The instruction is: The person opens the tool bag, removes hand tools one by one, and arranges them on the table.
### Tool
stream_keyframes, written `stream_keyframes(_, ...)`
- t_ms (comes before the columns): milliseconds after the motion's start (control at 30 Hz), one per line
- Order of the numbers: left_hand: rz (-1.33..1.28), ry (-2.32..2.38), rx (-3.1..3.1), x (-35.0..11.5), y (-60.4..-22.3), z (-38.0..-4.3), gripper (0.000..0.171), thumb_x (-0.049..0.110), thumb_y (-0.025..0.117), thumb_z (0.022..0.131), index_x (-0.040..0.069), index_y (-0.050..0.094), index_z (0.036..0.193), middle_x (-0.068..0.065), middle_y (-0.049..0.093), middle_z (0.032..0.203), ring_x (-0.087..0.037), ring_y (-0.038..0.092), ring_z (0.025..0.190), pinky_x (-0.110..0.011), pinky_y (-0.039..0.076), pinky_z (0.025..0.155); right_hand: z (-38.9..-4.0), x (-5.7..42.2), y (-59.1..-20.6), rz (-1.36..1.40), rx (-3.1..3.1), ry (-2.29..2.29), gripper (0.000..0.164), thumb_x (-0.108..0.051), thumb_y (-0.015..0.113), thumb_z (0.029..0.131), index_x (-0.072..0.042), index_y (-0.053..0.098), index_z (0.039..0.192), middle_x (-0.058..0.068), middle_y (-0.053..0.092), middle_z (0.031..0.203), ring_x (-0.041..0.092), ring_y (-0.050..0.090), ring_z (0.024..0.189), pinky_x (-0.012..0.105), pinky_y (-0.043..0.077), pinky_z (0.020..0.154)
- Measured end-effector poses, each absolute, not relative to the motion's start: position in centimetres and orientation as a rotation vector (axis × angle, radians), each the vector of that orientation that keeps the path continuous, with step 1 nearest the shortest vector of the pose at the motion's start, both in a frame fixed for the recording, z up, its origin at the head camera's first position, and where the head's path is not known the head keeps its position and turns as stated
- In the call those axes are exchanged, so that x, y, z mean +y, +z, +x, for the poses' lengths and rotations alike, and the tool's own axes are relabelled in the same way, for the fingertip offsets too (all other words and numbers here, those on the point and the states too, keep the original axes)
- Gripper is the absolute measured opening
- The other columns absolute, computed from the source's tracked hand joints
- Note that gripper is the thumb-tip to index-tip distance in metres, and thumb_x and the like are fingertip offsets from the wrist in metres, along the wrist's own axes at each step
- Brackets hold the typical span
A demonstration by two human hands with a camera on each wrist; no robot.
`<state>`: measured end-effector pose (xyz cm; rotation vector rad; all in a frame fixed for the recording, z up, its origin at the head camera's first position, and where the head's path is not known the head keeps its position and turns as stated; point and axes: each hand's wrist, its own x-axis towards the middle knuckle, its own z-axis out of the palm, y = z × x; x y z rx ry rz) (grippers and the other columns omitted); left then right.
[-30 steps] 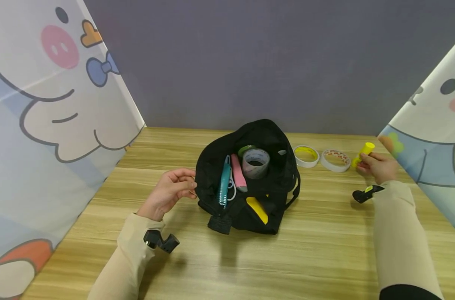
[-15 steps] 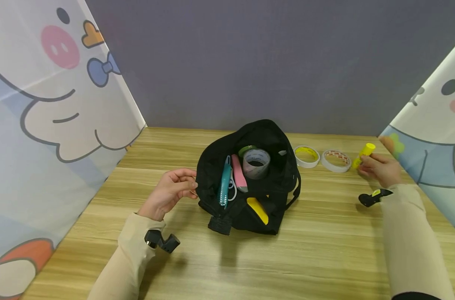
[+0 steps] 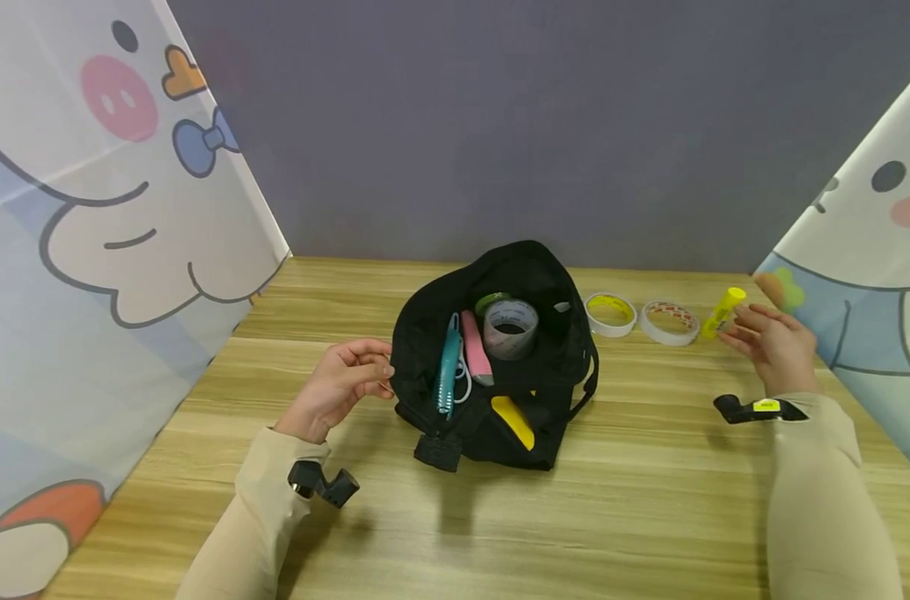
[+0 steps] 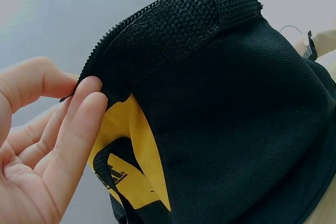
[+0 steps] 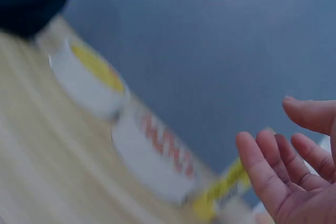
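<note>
In the head view, my left hand [image 3: 341, 385] pinches the left edge of an open black bag [image 3: 417, 333]. The left wrist view shows its thumb and fingers on the zippered rim [image 4: 173, 30]. Inside the bag lie a teal tool [image 3: 448, 367] and a pink tool [image 3: 476, 348], both resembling box cutters, white loop handles [image 3: 467, 385] and a clear tape roll [image 3: 511, 329]. My right hand [image 3: 781, 346] is beside a yellow glue stick [image 3: 723, 312] standing on the table, fingers apart and holding nothing. In the right wrist view its fingers partly cover the glue stick [image 5: 223, 190].
Two white tape rolls, one yellow inside [image 3: 611, 315] and one with red print [image 3: 669, 323], lie between bag and glue stick. The wooden table [image 3: 612, 508] meets a grey panel [image 3: 537, 125] at the back and cartoon-printed panels at both sides.
My right hand has let go of the glue stick and drawn back to the right, its fingers spreading. The glue stick stays by the tape rolls. My left hand stays on the bag's edge.
</note>
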<state>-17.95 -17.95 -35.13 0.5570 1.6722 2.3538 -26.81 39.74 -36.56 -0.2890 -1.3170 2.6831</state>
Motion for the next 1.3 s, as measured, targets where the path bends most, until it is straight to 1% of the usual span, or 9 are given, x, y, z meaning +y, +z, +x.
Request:
stream_keyframes(167,0.548,2.358,1.673,-18.1,-35.3,-17.9,0.037,-0.017,0.05,0.088,0.011,0.072,0.097,-0.001,0.068,0.081,-0.013,0.068,0.066,-0.027,0.062,0.062,-26.5,36.4,-34.3,-0.118,-1.439,2.723,0.016,0.012,0.059,0.092,-0.001,0.069,0.09,0.01,0.067,0.083,0.028,0.067,0.061,0.037,0.063,0.06)
stream_keyframes(300,0.555,2.362,1.66,-18.1,-35.4,-17.9,0.037,-0.017,0.05,0.089,0.011,0.072,0.098,-0.001,0.068,0.081,-0.013,0.068,0.067,-0.027,0.062,0.063,-26.3,33.3,-32.9,0.069,-1.61,2.718,0.02,0.01,0.058,0.094,-0.004,0.072,0.092,0.01,0.069,0.083,0.025,0.068,0.064,0.035,0.063,0.062)
stream_keyframes(400,0.57,2.366,1.645,-18.1,-35.5,-18.0,0.037,-0.017,0.05,0.089,0.011,0.072,0.098,-0.001,0.068,0.081,-0.012,0.068,0.067,-0.027,0.062,0.063,-26.4,31.0,-32.0,0.163,-1.747,2.666,0.02,0.008,0.06,0.094,-0.007,0.073,0.094,0.01,0.07,0.083,0.022,0.069,0.065,0.034,0.063,0.064)
stream_keyframes(600,0.585,2.364,1.64,-18.1,-35.5,-17.9,0.038,-0.017,0.049,0.089,0.011,0.072,0.099,-0.001,0.068,0.081,-0.012,0.068,0.067,-0.026,0.062,0.063,-26.2,26.7,-30.6,0.304,-1.933,2.568,0.018,0.004,0.062,0.095,-0.01,0.073,0.099,0.009,0.069,0.085,0.022,0.069,0.067,0.034,0.063,0.066)
stream_keyframes(700,0.574,2.357,1.653,-18.0,-35.4,-18.0,0.038,-0.017,0.049,0.089,0.012,0.072,0.098,-0.001,0.068,0.081,-0.012,0.068,0.067,-0.026,0.062,0.063,-25.9,24.5,-29.7,0.401,-1.965,2.565,0.017,0.004,0.06,0.096,-0.009,0.071,0.101,0.009,0.07,0.085,0.022,0.07,0.069,0.033,0.063,0.067)
stream_keyframes(933,0.553,2.351,1.669,-18.0,-35.2,-18.0,0.037,-0.016,0.051,0.089,0.012,0.072,0.098,-0.001,0.068,0.081,-0.012,0.068,0.067,-0.027,0.062,0.063,-25.7,19.4,-27.5,0.632,-2.181,2.414,0.017,0.002,0.06,0.096,-0.004,0.064,0.111,0.008,0.071,0.089,0.022,0.07,0.073,0.038,0.063,0.072)
stream_keyframes(1000,0.556,2.354,1.662,-18.1,-35.2,-18.0,0.036,-0.016,0.051,0.089,0.011,0.072,0.098,-0.001,0.068,0.082,-0.012,0.068,0.067,-0.027,0.062,0.063,-26.2,18.3,-27.2,0.662,-2.277,2.324,0.019,0.002,0.061,0.096,-0.003,0.061,0.114,0.008,0.071,0.091,0.021,0.07,0.074,0.038,0.063,0.073)
stream_keyframes(1200,0.56,2.359,1.65,-18.1,-35.3,-18.0,0.036,-0.016,0.051,0.089,0.011,0.072,0.098,-0.002,0.068,0.082,-0.012,0.068,0.067,-0.027,0.062,0.063,-28.1,15.3,-26.7,0.666,-2.475,2.191,0.031,0.002,0.06,0.096,0.008,0.053,0.126,0.008,0.071,0.093,0.019,0.071,0.075,0.041,0.062,0.077)
stream_keyframes(1300,0.559,2.355,1.659,-18.1,-35.3,-18.1,0.036,-0.016,0.051,0.089,0.011,0.072,0.098,-0.002,0.068,0.082,-0.012,0.068,0.067,-0.027,0.062,0.063,-29.0,14.1,-26.6,0.644,-2.601,2.104,0.039,-0.002,0.061,0.097,0.011,0.05,0.131,0.007,0.07,0.096,0.02,0.071,0.076,0.043,0.061,0.079)
